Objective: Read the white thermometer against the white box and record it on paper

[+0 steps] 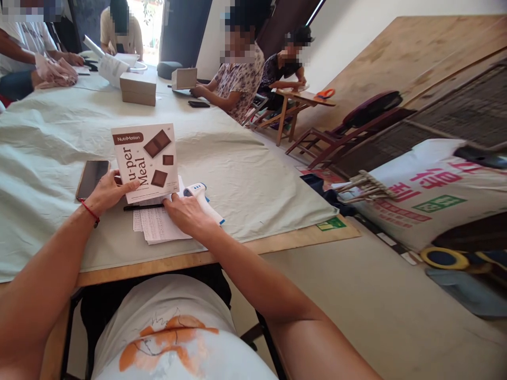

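Note:
My left hand (106,191) is closed around the lower left side of a white and brown box (148,163) printed "NutriMotion" and "Meal", its thumb on the front face. The box is held upright, tilted slightly. Close to its lower right corner, my right hand (185,214) rests over printed papers (160,226) with fingers curled. The fingertips are at the box's bottom edge and one end of a black pen (143,207); which of these they grip is hidden. A white and blue handheld thermometer (198,191) lies partly behind the right hand. Left of the box is a phone (93,179).
A pale cloth (245,184) covers the table. Farther back are a cardboard box (138,89), another phone (198,104) and several people seated around. To the right stand a wooden chair (344,129) and a white sack (420,195) on the floor side.

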{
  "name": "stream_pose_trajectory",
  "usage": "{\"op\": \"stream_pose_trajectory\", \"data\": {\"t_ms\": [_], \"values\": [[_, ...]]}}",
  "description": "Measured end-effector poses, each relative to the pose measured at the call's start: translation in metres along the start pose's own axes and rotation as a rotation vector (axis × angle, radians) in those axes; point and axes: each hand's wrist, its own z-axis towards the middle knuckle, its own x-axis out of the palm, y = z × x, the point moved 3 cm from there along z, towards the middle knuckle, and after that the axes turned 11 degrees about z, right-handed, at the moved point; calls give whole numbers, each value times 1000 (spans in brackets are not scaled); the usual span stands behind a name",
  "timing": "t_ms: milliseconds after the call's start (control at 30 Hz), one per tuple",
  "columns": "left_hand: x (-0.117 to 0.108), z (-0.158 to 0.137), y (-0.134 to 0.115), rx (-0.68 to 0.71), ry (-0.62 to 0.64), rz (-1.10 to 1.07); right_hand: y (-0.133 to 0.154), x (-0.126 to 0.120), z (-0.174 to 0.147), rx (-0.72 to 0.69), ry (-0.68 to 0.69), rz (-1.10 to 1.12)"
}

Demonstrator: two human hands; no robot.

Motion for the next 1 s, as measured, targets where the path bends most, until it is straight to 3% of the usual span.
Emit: {"op": "stream_pose_trajectory", "data": {"t_ms": [300,433,500,633,733,833,1000], "values": [[5,2,1,35,-120,-81,-6,6,-16,-146,-47,-26],[9,3,4,70,-40,22,-17,21,-16,-191,-227,44],[8,2,2,90,-9,164,-24,32,-18,-211,-375,174],[1,-3,-5,9,8,627,-38,49,-23,-165,-672,733],[-1,-8,-12,-129,110,850,-45,54,-20,-54,-602,1167],[6,-14,-20,-124,173,859,-47,52,-15,29,-449,1533],[18,-23,-21,-60,174,911,-44,48,-18,97,-429,1581]]}}
